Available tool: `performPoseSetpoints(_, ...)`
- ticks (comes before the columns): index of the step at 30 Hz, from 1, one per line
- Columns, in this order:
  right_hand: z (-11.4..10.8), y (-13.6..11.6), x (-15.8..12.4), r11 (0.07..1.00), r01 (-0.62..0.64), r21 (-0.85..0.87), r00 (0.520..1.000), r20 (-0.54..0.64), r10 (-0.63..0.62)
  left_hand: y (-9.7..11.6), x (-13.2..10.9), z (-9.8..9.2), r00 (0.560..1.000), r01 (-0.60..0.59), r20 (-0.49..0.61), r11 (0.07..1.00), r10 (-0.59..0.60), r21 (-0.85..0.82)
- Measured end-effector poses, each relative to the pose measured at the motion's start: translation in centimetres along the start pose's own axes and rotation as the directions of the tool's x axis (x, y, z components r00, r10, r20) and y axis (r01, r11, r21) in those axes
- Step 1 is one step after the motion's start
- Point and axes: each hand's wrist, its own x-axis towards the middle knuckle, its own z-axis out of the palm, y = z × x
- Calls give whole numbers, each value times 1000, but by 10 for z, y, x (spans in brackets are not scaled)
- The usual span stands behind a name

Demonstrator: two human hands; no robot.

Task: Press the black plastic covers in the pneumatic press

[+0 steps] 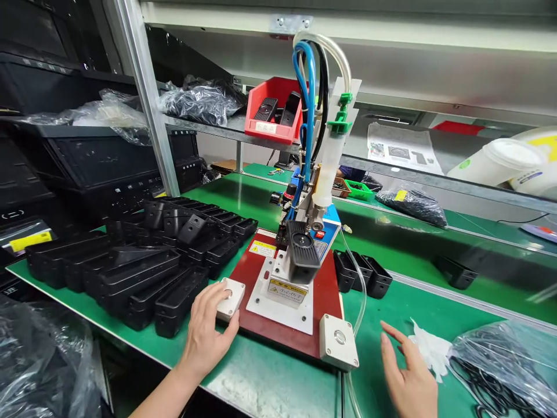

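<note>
My left hand [211, 326] rests on the left grey button box [230, 298], its fingertips over the round button and the thumb at the box's near side. My right hand [409, 371] hovers over the green bench, fingers apart, to the right of the other button box [338, 341]; nothing is in it. Between the two boxes stands a bench machine with a syringe [329, 165] pointing down. A black ribbed plastic housing [303, 251] with a round recess sits tilted in the machine's fixture, beneath the nozzle. Neither hand touches it.
Many black housings [130, 273] are heaped on the left of the bench. Several more [363, 273] stand right of the machine, and one [456, 273] lies farther right. A bag of black cables [505, 366] and white tissue [430, 348] lie at right. A red bin [275, 110] sits on the shelf.
</note>
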Motion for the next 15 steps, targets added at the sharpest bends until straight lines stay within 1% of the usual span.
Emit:
performPoseSetpoints(1, 3, 15, 2, 993, -114, -25, 993, 40, 115, -1, 1, 1, 1000, 10, 3, 1000, -10, -2)
performPoseSetpoints(2, 6, 28, 3, 977, -209, -40, 972, 99, 212, -1, 1, 2, 1000, 19, 7, 1000, -19, -4)
performPoseSetpoints(3, 9, 38, 3, 961, -273, -49, 949, 152, 278, -1, 2, 3, 1000, 26, 9, 1000, -26, -7)
performPoseSetpoints(4, 11, 44, 3, 953, -299, -45, 933, 194, 302, -2, 3, 4, 999, 32, 10, 999, -32, -9)
performPoseSetpoints(5, 13, 47, 3, 957, -288, -33, 933, 215, 289, -2, 3, 5, 999, 35, 9, 999, -35, -12)
performPoseSetpoints(6, 15, 46, 2, 968, -252, -16, 945, 214, 249, -2, 3, 5, 999, 36, 6, 999, -35, -15)
performPoseSetpoints(8, 18, 41, 1, 987, -161, 10, 967, 203, 156, -2, 4, 5, 1000, 31, 2, 999, -31, -19)
performPoseSetpoints(9, 18, 38, 1, 990, -137, 15, 970, 206, 131, -2, 4, 5, 1000, 28, 2, 999, -28, -21)
performPoseSetpoints(10, 19, 35, 2, 991, -135, 14, 968, 217, 128, -2, 4, 5, 1000, 24, 4, 999, -24, -22)
performPoseSetpoints(15, 18, 34, 2, 978, -210, -17, 938, 280, 206, -2, 5, 5, 1000, 20, 11, 1000, -20, -7)
